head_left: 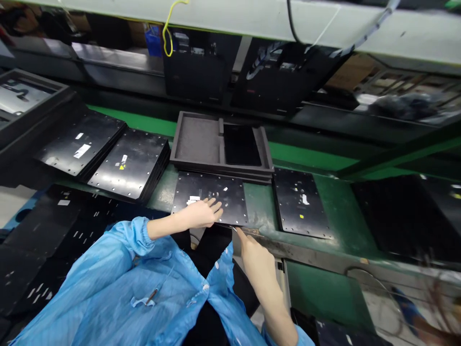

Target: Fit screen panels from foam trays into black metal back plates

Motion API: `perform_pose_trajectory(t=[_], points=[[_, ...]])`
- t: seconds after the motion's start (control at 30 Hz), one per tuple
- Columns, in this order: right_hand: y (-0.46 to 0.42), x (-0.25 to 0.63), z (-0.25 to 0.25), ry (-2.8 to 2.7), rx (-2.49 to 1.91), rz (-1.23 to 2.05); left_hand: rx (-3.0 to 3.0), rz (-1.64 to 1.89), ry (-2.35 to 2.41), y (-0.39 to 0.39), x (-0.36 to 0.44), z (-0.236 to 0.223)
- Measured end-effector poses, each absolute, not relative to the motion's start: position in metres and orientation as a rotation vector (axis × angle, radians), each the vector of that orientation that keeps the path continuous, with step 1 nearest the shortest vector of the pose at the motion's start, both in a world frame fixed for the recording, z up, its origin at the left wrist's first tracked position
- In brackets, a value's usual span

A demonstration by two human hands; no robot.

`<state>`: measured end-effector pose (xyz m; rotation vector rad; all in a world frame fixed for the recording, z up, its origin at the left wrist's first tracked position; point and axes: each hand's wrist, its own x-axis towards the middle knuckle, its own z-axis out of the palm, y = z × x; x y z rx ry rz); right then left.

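Observation:
A flat black panel (234,196) with small holes along its edges and white labels lies at the bench's front edge before me. My left hand (201,213) rests on its left part, fingers stretched out and apart, gripping nothing. At the panel's near edge, towards its right corner, is my right hand (257,257), closed with the index finger forward. A thin, shiny metal tip (233,228) shows at that fingertip, touching or very near the panel's edge. The rest of this slim tool is hidden in the hand, so its kind is unclear.
Behind the panel sit stacked grey foam trays (197,164), the top one holding a black glossy plate (242,144). Stacked black panels stand left (131,161) and right (302,204) on the green bench (261,206). A yellow cord (165,36) hangs from the shelf.

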<state>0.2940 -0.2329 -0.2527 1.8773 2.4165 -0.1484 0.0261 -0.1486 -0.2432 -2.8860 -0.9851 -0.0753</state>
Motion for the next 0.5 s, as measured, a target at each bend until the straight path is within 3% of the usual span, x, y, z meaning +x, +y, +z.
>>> perform_pose_trajectory(t=[0.17, 0.3, 0.5], points=[[-0.208, 0.308, -0.260, 2.630, 1.804, -0.442, -2.794, -0.272, -1.021, -0.149, 0.015, -0.203], [-0.182, 0.271, -0.266, 2.846, 1.731, -0.663, -2.767, -0.345, -1.085, -0.142, 0.008, -0.181], [-0.136, 0.225, -0.279, 2.926, 1.472, -0.426, -2.776, -0.384, -1.128, -0.140, 0.008, -0.177]])
